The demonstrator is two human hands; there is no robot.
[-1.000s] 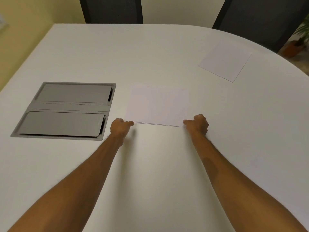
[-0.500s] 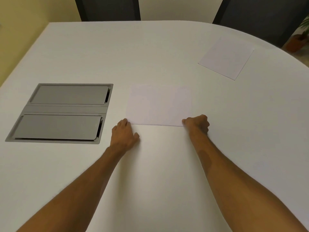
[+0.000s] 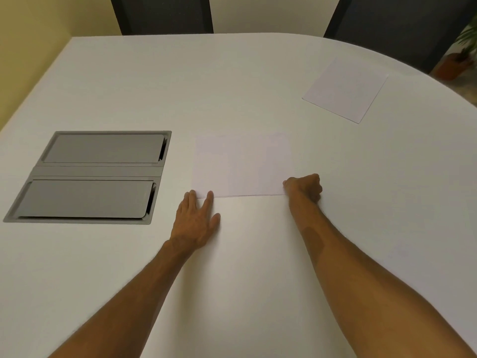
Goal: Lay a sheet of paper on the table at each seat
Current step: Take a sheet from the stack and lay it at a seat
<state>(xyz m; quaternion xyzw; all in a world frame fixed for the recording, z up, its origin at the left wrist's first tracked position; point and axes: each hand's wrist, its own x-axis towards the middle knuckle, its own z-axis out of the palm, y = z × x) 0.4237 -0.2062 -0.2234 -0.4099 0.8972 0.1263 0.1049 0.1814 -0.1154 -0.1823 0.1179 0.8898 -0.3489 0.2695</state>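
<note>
White table (image 3: 232, 86), rounded at its far right side. Landmark: the near sheet of paper (image 3: 242, 165), lying flat on the table in front of the person, long edge toward them. Left hand (image 3: 197, 220) is released, palm down, fingers spread and flat on the table, with the fingertips (image 3: 209, 195) just touching the sheet's near-left corner. Right hand (image 3: 304, 188) is clenched at the sheet's near-right corner, thumb and fingers pinched on the paper edge; the near edge shows a thin shadow line beneath it. A second sheet (image 3: 346, 90) lies flat, turned at an angle, well apart to the far right of the near sheet, in front of a dark chair (image 3: 387, 24). Left of the near sheet, a grey recessed panel (image 3: 90, 174) with two closed flaps is set into the tabletop. Another dark chair (image 3: 162, 14) stands beyond the table's far edge
</note>
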